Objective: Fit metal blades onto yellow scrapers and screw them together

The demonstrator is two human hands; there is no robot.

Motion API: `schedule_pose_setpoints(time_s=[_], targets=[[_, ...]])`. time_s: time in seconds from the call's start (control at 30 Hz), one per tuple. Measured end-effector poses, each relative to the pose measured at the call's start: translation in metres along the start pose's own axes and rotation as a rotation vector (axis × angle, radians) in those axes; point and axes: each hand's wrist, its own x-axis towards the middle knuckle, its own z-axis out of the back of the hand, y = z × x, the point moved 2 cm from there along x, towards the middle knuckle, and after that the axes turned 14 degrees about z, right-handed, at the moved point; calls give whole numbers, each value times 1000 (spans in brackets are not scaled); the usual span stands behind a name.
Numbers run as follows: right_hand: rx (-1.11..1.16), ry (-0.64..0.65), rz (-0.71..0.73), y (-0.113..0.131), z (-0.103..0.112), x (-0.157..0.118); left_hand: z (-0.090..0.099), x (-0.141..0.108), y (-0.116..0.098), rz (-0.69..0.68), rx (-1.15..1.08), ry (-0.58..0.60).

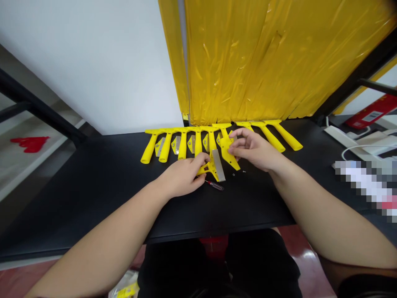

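Note:
My left hand [187,176] is closed around the yellow handle of a scraper, whose wide metal blade [218,165] faces right, above the black table. My right hand [256,149] pinches a flat yellow scraper cover [228,154] by its upper edge, just to the right of that blade. Below my left fingers lies a small screwdriver [215,186] with a clear dark handle. Two tiny metal parts rest beside the cover: a small screw [244,171] and a ring-like piece [233,174]. My right hand partly hides the row behind it.
Several yellow scraper handles [149,149] line the back of the black table [102,182], with small yellow covers and blades between them. A yellow plastic-wrapped panel [248,62] and a white board [93,62] stand behind. White power strips [350,145] and a red box [372,111] are at right.

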Motion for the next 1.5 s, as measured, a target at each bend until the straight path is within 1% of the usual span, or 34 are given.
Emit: schedule_pose_setpoints(time_s=[0.1, 0.2, 0.43, 0.73, 0.9, 1.07, 1.17, 1.4, 1.5], targets=[[-161, 38, 10, -6, -13, -4, -1, 0, -3, 1, 6, 10], [-280, 36, 83, -9, -23, -7, -2, -2, -5, 2, 25, 7], [-449, 36, 194, -1, -35, -11, -3, -2, -7, 2, 41, -9], [-549, -33, 273, 9, -40, -12, -3, -2, -10, 25, 79, -20], [-551, 3, 255, 7, -43, -12, -3, -2, -11, 24, 76, -25], [-461, 19, 214, 3, -44, -12, -3, -2, -11, 18, 74, -29], [-453, 31, 204, 2, -44, -12, -3, -3, -11, 16, 69, -35], [-595, 103, 283, 10, -44, -11, -3, -3, -11, 8, 57, -31], [-679, 51, 337, 11, -37, -9, -2, -2, -11, -6, 45, -34]])
